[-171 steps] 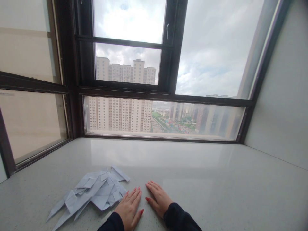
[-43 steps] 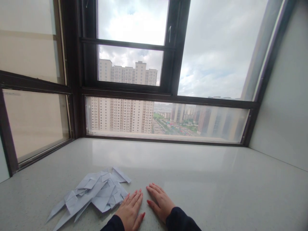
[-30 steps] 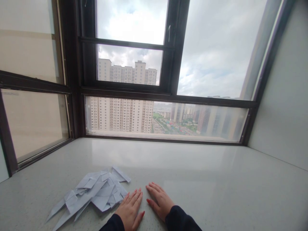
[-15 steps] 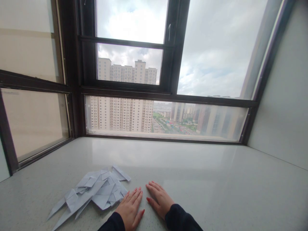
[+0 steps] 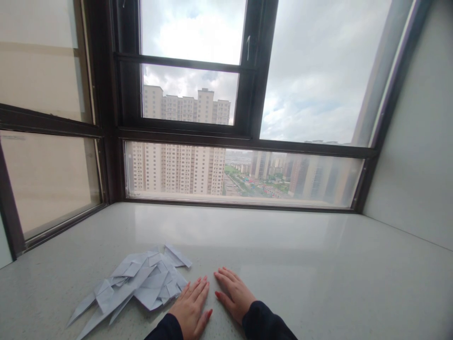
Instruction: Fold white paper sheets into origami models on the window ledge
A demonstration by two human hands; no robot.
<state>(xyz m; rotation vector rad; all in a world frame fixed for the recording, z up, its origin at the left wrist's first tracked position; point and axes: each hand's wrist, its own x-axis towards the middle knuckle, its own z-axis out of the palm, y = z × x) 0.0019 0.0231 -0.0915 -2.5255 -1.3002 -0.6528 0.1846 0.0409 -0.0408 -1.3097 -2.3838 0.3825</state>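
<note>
Both of my hands lie palm down on the pale speckled sill. My left hand (image 5: 192,305) has its fingers stretched out and the thumb apart, with nothing under it that I can see. Just left of it is a loose heap of folded white paper pieces (image 5: 141,283), some long and pointed, overlapping one another. The fingertips are close beside the heap's right edge; whether they touch it I cannot tell. My right hand (image 5: 234,293) rests flat a short way to the right, fingers out and thumb spread, holding nothing.
The wide glossy sill (image 5: 318,269) runs back to a dark-framed window (image 5: 244,141). A second window (image 5: 53,174) stands on the left, and a pale wall (image 5: 414,151) closes the right side. Tall buildings (image 5: 180,165) show outside through the glass.
</note>
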